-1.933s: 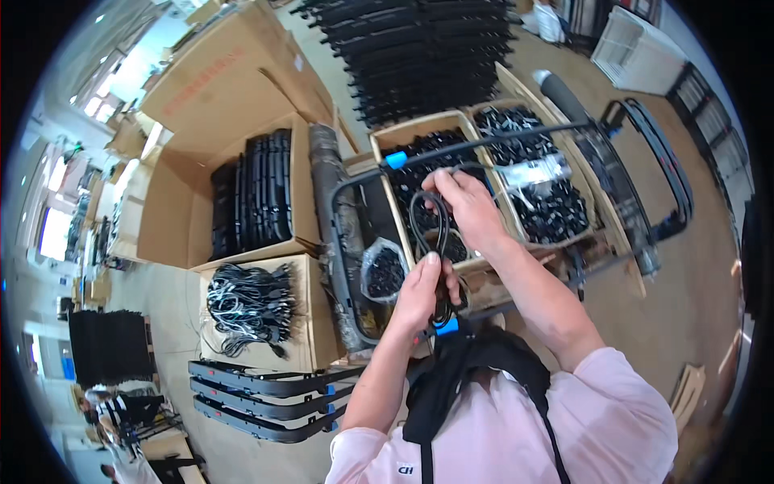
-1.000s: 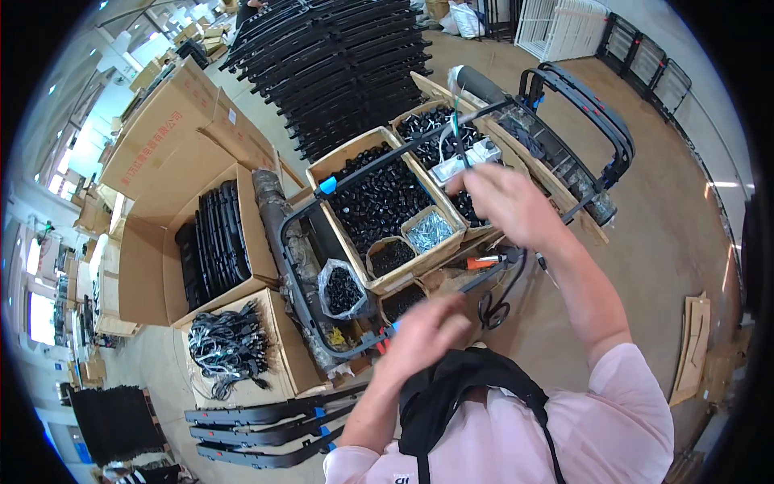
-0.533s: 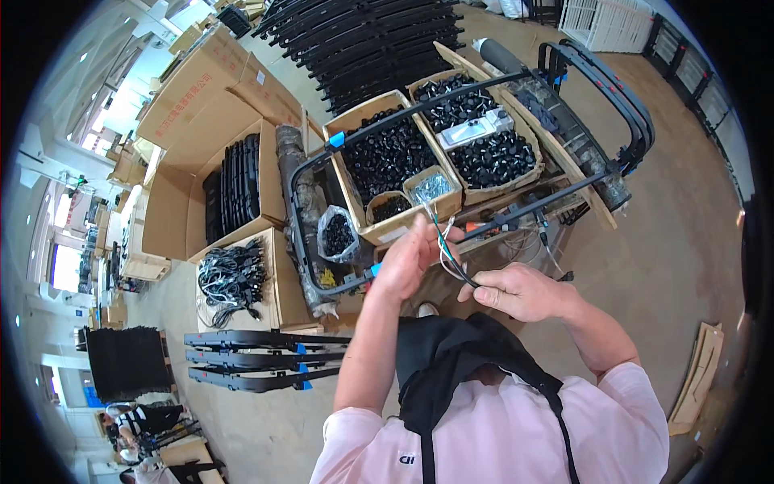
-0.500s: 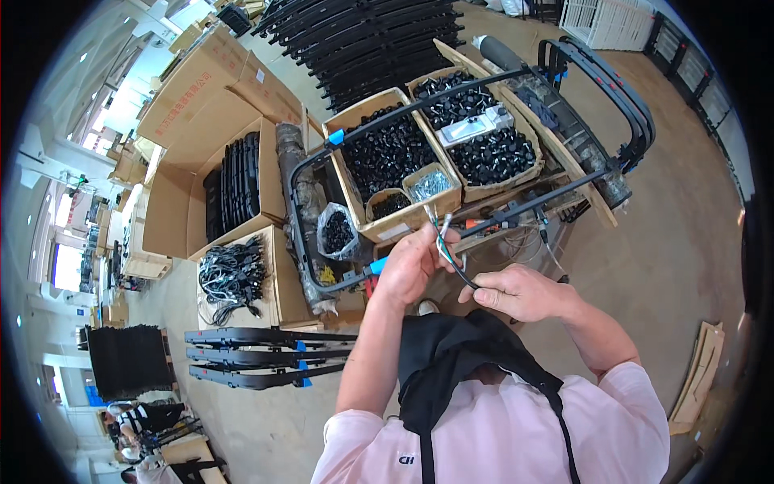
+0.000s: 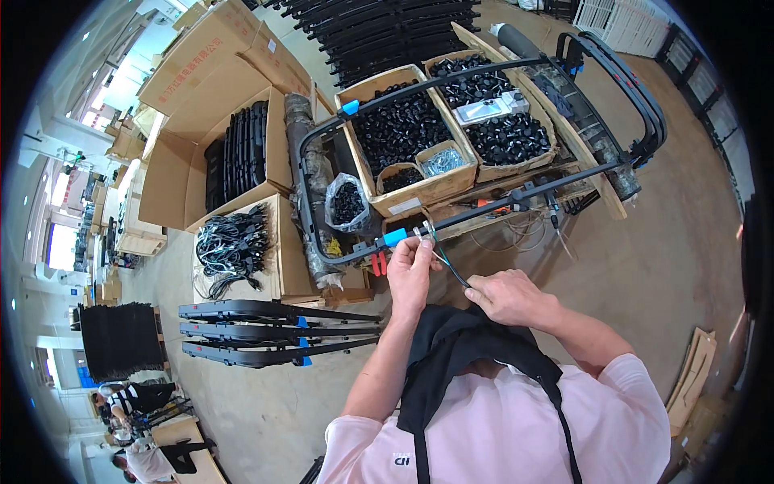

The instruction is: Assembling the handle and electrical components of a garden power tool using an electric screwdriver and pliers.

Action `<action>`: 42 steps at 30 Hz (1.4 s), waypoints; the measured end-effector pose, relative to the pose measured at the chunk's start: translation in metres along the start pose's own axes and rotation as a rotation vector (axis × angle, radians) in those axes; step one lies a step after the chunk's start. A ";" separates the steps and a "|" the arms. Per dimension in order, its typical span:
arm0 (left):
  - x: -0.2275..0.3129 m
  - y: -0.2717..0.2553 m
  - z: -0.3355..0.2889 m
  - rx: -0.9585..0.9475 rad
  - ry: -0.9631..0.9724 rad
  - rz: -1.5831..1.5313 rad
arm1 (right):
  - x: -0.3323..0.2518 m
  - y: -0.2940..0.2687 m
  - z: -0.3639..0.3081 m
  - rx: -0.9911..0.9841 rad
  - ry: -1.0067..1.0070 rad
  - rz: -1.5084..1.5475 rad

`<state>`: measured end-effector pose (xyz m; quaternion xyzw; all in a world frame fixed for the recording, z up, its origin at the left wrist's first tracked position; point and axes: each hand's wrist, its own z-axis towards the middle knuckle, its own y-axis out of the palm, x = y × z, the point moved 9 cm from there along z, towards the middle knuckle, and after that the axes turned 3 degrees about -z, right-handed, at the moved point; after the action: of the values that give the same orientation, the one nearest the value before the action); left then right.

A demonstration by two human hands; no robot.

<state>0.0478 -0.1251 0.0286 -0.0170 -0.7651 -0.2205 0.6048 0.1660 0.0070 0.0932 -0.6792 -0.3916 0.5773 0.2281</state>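
Between my two hands runs a black cable [image 5: 457,277] whose thin coloured wires fan out at its stripped end. My left hand [image 5: 409,278] pinches these wires near their tips, just below a blue sleeve [image 5: 395,237] on the black tubular frame [image 5: 468,216]. My right hand [image 5: 509,297] is closed round the black jacket of the same cable, to the right and a little nearer. Red-handled pliers [image 5: 379,263] hang or lie beside my left hand, partly under the frame. Whether the wire tips touch the frame, I cannot tell.
Wooden boxes [image 5: 405,206] of black plastic parts stand beneath the frame, one with small metal pieces [image 5: 443,162]. To the left are a clear bag [image 5: 348,206] of black parts, bundled cables [image 5: 234,246], an open carton [image 5: 171,173] and stacked black frames [image 5: 242,331]. Other people work at lower left.
My left hand has shifted slightly left and down, now pinching the wires nearer the frame's blue sleeve. My right hand still grips the cable. The whole view has shifted a little.
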 end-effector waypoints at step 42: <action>-0.081 -0.208 -0.036 0.256 -0.296 -0.195 | -0.040 0.167 0.134 0.038 0.018 0.349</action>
<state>0.0417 -0.3067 -0.1067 0.1017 -0.8654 -0.1740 0.4589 0.0804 -0.1426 -0.0404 -0.7375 -0.2544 0.6096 0.1406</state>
